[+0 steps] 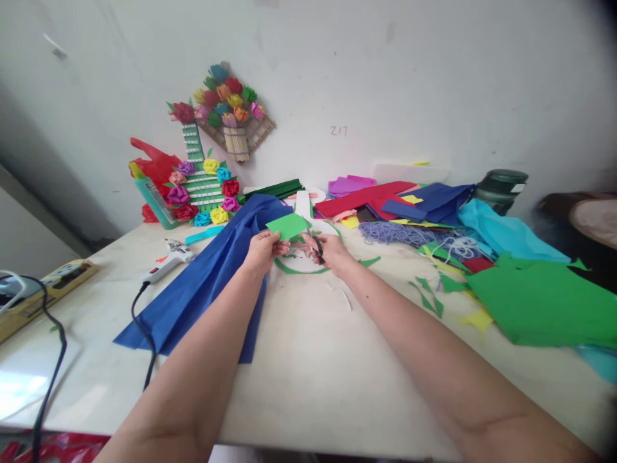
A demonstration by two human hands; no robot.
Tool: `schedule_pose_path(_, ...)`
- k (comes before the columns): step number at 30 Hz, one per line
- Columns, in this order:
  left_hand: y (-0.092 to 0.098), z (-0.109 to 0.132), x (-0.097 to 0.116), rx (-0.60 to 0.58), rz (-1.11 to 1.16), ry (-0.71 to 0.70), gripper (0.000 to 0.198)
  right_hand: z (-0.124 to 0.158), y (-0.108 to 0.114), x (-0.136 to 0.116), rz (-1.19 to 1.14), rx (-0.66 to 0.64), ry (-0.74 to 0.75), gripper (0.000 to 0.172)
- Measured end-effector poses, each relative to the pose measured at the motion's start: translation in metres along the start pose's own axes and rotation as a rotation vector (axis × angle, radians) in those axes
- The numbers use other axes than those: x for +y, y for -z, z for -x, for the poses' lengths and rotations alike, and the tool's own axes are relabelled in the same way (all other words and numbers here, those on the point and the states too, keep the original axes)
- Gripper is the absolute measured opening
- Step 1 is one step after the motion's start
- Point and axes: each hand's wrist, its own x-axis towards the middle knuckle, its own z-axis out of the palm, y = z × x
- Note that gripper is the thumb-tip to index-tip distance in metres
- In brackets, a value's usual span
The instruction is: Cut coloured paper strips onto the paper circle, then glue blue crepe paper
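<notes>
Between finger and thumb, my left hand (263,253) pinches a small piece of green paper (288,225) by its near edge. My right hand (331,252) grips a pair of scissors (318,249) with dark handles; the blades meet the paper's right side, though their exact opening is hard to make out. Beneath both hands lies a white cutout (303,265) with a green border, partly covered by the hands and paper. Long blue crepe paper (212,270) spreads to the left of my left hand.
A glue gun (169,262) with its cord lies left, near a power strip (53,292). A flower-decorated guitar shape (205,183) leans at the wall. Purple yarn (405,235), green scraps (427,296) and a large green sheet (540,299) lie to the right.
</notes>
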Motion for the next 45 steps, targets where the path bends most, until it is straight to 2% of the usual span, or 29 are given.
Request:
schedule_pose_path(6, 0.0, 0.001, 0.0, -0.076, -0.037, 0.018, 0.017, -0.001, 0.005, -0.003, -0.041, -0.01, 0.002, 0.049)
schedule_pose_path(9, -0.003, 0.004, 0.001, -0.061, -0.036, 0.025, 0.017, -0.003, 0.005, -0.002, -0.038, 0.04, -0.01, 0.067)
schedule_pose_path(11, -0.004, 0.004, 0.002, -0.046, -0.037, 0.028, 0.016, -0.003, 0.004, -0.001, -0.039, 0.057, -0.007, 0.072)
schedule_pose_path(18, 0.003, -0.001, -0.001, -0.027, -0.043, 0.02, 0.016, 0.001, 0.003, -0.004, -0.003, 0.053, -0.04, 0.068)
schedule_pose_path(24, 0.015, -0.004, -0.001, -0.094, -0.047, 0.024, 0.018, 0.002, 0.015, -0.007, -0.002, -0.109, -0.046, 0.052)
schedule_pose_path(27, 0.019, -0.005, 0.0, -0.131, -0.057, 0.058, 0.017, 0.003, 0.021, -0.009, 0.036, -0.145, -0.052, 0.049)
schedule_pose_path(31, 0.023, -0.006, 0.0, -0.189, -0.05, 0.091, 0.018, 0.0, 0.024, -0.007, 0.035, -0.169, -0.029, 0.055)
schedule_pose_path(35, 0.027, -0.006, 0.001, -0.214, -0.029, 0.105, 0.017, -0.006, 0.025, -0.002, 0.001, -0.122, 0.012, 0.069)
schedule_pose_path(39, 0.027, -0.008, 0.001, -0.195, -0.029, 0.107, 0.01, -0.008, 0.024, -0.001, -0.003, -0.089, 0.047, 0.068)
schedule_pose_path(42, 0.025, -0.009, 0.0, -0.173, -0.044, 0.105, 0.005, -0.008, 0.025, -0.001, -0.005, -0.114, 0.049, 0.07)
schedule_pose_path(45, 0.023, -0.007, 0.0, -0.21, -0.057, 0.086, 0.013, -0.01, 0.027, 0.0, -0.026, -0.154, 0.048, 0.075)
